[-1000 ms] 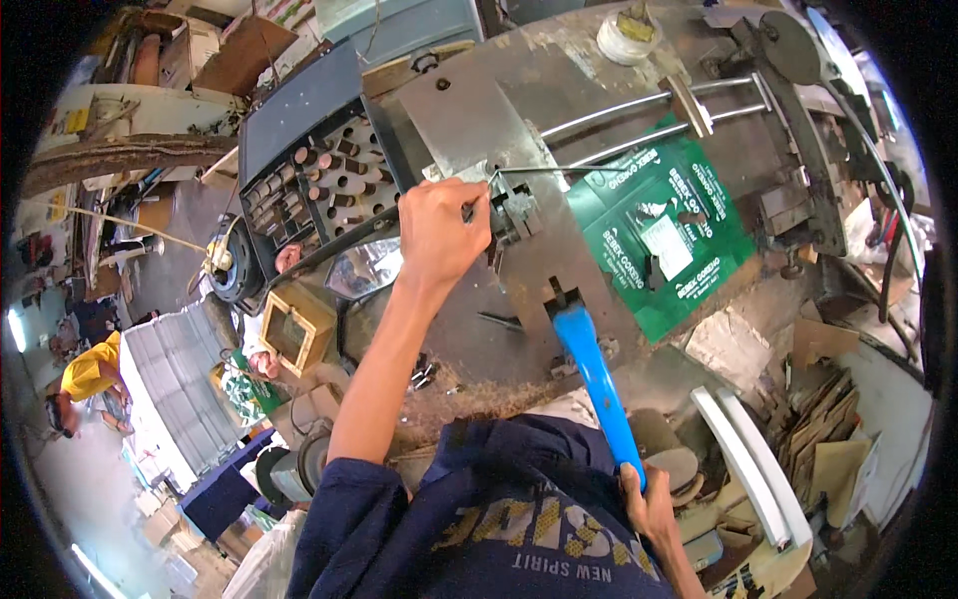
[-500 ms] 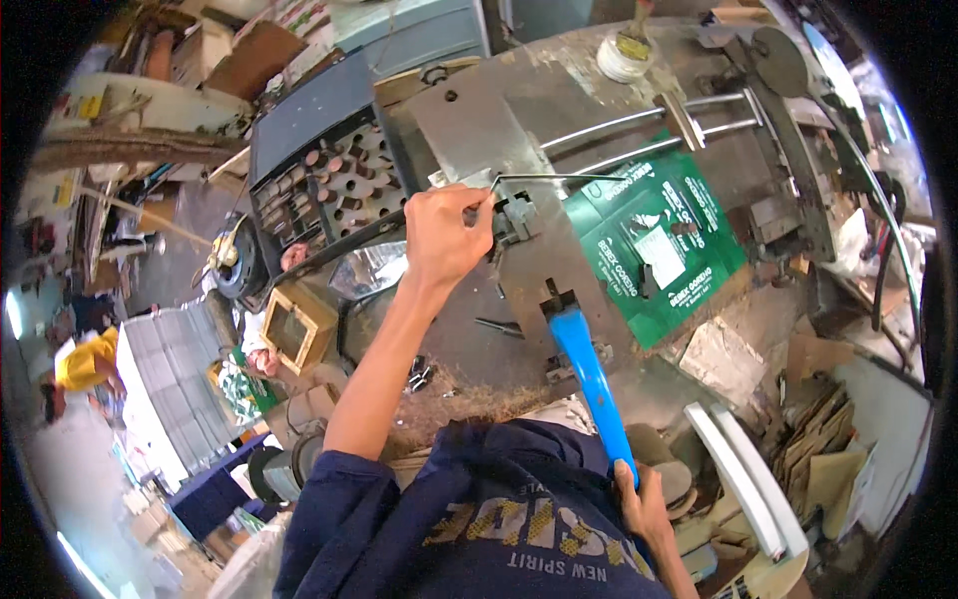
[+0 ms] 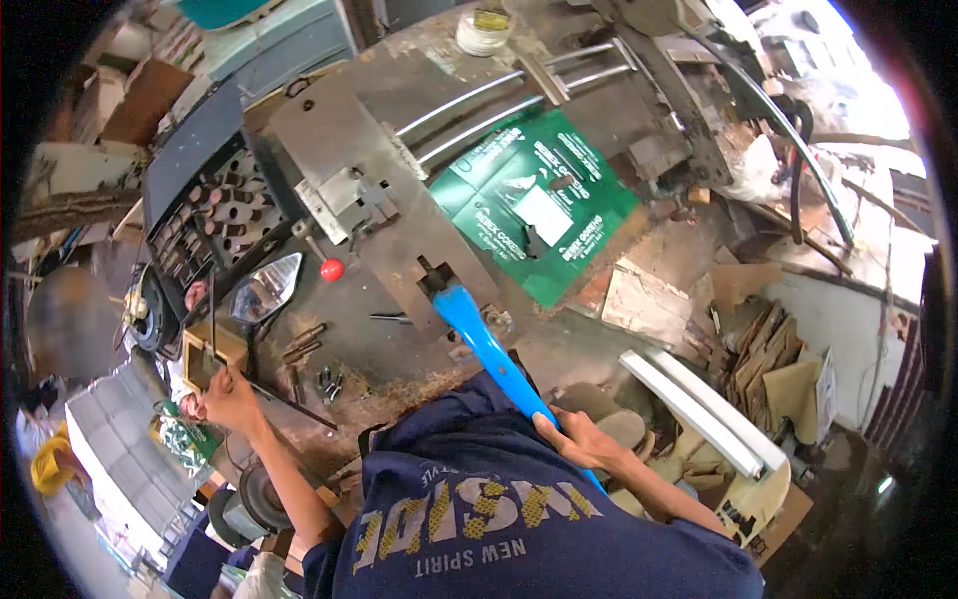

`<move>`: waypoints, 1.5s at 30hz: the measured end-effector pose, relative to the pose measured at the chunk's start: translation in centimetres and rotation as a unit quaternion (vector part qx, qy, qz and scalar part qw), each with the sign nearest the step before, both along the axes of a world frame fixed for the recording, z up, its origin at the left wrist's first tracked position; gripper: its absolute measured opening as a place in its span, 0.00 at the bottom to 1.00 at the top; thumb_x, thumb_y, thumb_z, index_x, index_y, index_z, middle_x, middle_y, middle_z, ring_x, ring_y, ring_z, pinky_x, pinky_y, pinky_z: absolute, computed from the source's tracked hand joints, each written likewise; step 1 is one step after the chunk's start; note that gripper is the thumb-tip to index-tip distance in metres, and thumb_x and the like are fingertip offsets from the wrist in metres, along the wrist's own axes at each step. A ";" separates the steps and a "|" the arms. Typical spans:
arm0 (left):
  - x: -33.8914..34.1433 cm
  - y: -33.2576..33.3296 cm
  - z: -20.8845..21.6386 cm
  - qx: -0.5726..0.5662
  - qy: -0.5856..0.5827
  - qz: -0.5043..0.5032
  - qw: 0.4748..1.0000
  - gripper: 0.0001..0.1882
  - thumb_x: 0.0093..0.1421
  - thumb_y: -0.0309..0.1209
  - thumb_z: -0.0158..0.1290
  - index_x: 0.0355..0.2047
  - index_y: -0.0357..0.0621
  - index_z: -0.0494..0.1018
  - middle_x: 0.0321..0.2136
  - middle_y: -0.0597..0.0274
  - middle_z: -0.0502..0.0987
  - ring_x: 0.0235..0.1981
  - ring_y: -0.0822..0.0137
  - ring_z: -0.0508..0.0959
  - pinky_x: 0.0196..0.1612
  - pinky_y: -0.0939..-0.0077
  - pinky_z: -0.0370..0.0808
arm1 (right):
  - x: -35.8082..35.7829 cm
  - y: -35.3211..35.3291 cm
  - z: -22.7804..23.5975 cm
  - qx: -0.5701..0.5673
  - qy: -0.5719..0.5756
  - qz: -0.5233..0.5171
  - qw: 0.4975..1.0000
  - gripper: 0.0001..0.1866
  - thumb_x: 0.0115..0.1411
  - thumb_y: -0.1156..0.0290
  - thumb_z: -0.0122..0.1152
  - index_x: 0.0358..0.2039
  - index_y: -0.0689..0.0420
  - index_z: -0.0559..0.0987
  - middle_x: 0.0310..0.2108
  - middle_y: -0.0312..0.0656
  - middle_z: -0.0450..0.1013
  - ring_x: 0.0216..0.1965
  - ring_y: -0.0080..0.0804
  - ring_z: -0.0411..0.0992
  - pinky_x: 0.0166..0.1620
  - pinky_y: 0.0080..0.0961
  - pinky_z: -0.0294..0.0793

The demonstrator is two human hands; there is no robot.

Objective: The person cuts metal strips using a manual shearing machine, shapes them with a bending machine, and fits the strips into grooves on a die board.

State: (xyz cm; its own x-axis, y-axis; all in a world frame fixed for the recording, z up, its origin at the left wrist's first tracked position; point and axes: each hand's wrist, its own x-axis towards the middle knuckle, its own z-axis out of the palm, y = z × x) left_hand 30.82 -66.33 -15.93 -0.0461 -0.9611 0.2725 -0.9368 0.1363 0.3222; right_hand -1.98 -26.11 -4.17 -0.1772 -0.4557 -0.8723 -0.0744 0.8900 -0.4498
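We are gripping the blue lever at centre with our right hand, our left hand pinching a thin rod at lower left; it is risking slipping loose

Blue lever handle slanted, thin rod, perhaps bent

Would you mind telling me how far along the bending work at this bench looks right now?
Done: the left hand holds a thin dark rod, bent to a corner, off at the bench's left edge, clear of the steel bending jig. In hand: the right hand grips the jig's blue lever. Left: nothing sits in the jig's slot.
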 end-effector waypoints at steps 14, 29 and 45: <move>-21.9 6.3 -0.5 0.204 0.304 -0.189 0.911 0.28 0.70 0.52 0.43 0.25 0.39 0.71 0.20 0.54 0.73 0.24 0.62 0.77 0.31 0.65 0.75 | -12.1 -9.5 -9.7 -0.209 0.251 0.107 0.939 0.24 0.73 0.58 0.41 0.59 0.62 0.72 0.45 0.59 0.77 0.45 0.54 0.77 0.46 0.44 0.75; -27.0 -9.2 1.9 0.280 0.094 -0.163 0.941 0.25 0.70 0.46 0.47 0.35 0.34 0.81 0.37 0.51 0.80 0.43 0.52 0.80 0.44 0.57 0.79 | -5.9 -9.2 -5.5 -0.081 0.379 0.132 0.912 0.25 0.70 0.53 0.48 0.53 0.63 0.74 0.41 0.54 0.77 0.42 0.42 0.76 0.45 0.35 0.75; -10.2 11.7 31.9 -0.137 0.847 -0.346 0.380 0.11 0.64 0.27 0.53 0.47 0.44 0.76 0.45 0.67 0.79 0.45 0.72 0.77 0.44 0.77 0.71 | 4.1 1.7 11.0 0.190 0.208 -0.014 0.959 0.41 0.62 0.35 0.53 0.47 0.69 0.73 0.28 0.61 0.76 0.39 0.54 0.79 0.43 0.47 0.75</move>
State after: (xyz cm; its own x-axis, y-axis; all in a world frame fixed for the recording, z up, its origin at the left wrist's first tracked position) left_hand 20.65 -54.66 15.98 0.2024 -0.8030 0.5606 0.8732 0.4072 0.2679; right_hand 2.13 -24.37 6.82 -0.5531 -0.1094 -0.8259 -0.1513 0.9880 -0.0295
